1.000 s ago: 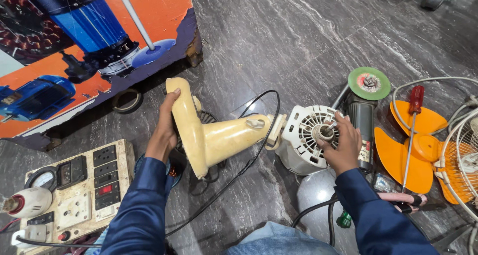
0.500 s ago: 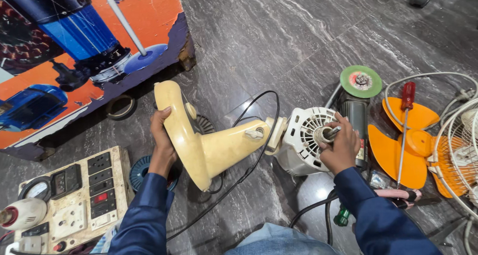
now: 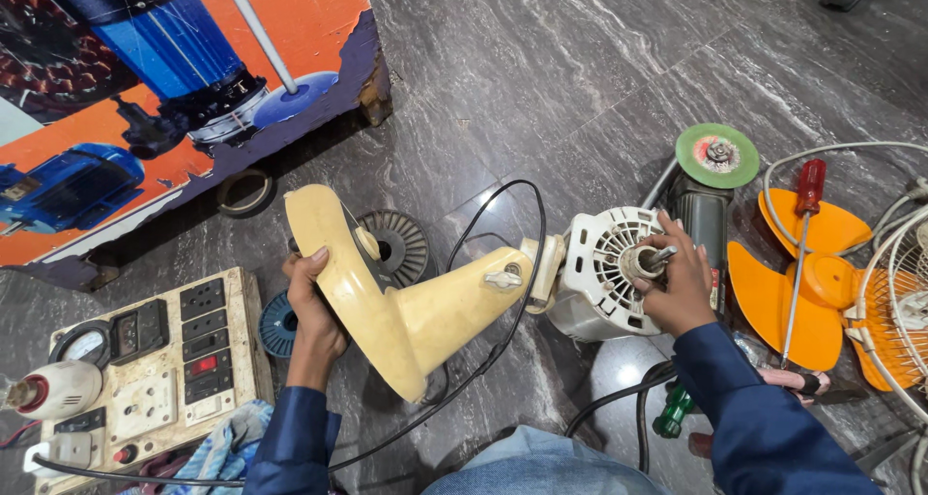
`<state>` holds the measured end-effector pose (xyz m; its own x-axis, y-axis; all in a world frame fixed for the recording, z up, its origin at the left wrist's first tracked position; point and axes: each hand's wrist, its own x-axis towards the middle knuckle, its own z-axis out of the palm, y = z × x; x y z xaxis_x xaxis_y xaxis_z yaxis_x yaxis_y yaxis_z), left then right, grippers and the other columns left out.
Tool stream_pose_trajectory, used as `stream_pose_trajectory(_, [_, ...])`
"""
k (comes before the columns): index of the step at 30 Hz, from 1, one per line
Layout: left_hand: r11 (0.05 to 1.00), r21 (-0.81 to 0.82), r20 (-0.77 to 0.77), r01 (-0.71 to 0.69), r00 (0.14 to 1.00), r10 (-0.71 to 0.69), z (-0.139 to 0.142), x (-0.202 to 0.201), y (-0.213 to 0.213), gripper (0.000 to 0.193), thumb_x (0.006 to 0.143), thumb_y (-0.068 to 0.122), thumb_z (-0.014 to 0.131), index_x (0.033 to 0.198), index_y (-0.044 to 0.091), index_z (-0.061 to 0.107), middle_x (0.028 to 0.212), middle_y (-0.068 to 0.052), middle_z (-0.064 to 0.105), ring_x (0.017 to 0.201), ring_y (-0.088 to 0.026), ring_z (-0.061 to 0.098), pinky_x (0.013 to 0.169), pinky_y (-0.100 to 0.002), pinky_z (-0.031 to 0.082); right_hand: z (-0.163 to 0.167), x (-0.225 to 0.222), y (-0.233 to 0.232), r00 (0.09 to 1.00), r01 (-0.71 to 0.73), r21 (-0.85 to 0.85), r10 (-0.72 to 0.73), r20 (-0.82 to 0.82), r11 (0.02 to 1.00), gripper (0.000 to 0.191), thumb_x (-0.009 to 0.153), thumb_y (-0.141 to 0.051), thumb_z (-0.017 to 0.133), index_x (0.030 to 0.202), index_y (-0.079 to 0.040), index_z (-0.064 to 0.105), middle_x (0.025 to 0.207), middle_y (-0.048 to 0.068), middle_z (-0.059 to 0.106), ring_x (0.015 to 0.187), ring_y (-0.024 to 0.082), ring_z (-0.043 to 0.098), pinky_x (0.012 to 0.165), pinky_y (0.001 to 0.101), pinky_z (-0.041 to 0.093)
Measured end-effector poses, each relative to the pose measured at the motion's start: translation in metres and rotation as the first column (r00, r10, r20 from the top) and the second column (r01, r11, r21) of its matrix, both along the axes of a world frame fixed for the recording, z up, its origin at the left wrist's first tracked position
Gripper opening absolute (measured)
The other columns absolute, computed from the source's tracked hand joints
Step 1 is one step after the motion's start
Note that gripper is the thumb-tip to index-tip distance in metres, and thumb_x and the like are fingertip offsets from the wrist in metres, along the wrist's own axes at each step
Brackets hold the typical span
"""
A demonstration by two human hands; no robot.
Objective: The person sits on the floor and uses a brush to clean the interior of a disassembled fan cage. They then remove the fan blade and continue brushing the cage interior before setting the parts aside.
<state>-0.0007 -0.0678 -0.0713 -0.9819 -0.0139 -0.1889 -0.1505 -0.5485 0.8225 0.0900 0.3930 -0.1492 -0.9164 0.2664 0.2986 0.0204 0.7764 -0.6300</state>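
My left hand (image 3: pixel 311 306) grips the rim of a cream fan base (image 3: pixel 387 306), tilted on its side above the floor. The base's neck joins a white fan motor (image 3: pixel 599 273) with a slotted housing. My right hand (image 3: pixel 677 282) is closed around the motor's front, fingers at the metal shaft (image 3: pixel 660 256). A black cord (image 3: pixel 503 263) loops around the neck of the base and trails to the floor.
An angle grinder (image 3: pixel 710 186) with a green disc lies right of the motor. An orange fan blade (image 3: pixel 802 282), a red-handled screwdriver (image 3: pixel 804 224) and a wire guard (image 3: pixel 894 292) sit at far right. A switchboard (image 3: pixel 155 369) is at lower left, an orange printed board (image 3: pixel 145 99) at upper left.
The fan base has tilted and shifted slightly, my left hand sliding lower along its rim. My right hand stays on the motor shaft.
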Motion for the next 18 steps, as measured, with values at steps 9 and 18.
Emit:
stream_pose_trajectory(9, [0.974,-0.226,-0.02,-0.016,1.0,0.011,-0.0016,0.0025,-0.0016,0.057,0.092,0.055,0.052,0.126,0.009,0.045,0.115,-0.02,0.06,0.097,-0.024,0.071,0.078,-0.037,0.063,0.0038,0.003,-0.0029,0.999,-0.019,-0.01,0.019,-0.032,1.0,0.056,0.07,-0.011,0.081,0.121,-0.015,0.058,0.164,0.005,0.04,0.156,0.029,0.028,0.126,0.0561,0.009])
stream_pose_trajectory(18, [0.905,-0.395,0.116,0.159,0.986,-0.122,0.0036,0.0001,-0.0045,0.119,0.076,0.092,0.02,0.157,0.006,0.032,0.152,-0.028,0.046,0.14,-0.039,0.049,0.111,-0.052,0.045,-0.001,-0.0025,-0.0043,0.999,0.0,0.01,0.0,-0.038,1.0,0.055,0.07,-0.012,0.083,0.119,-0.015,0.059,0.163,0.006,0.042,0.156,0.03,0.03,0.125,0.057,0.011])
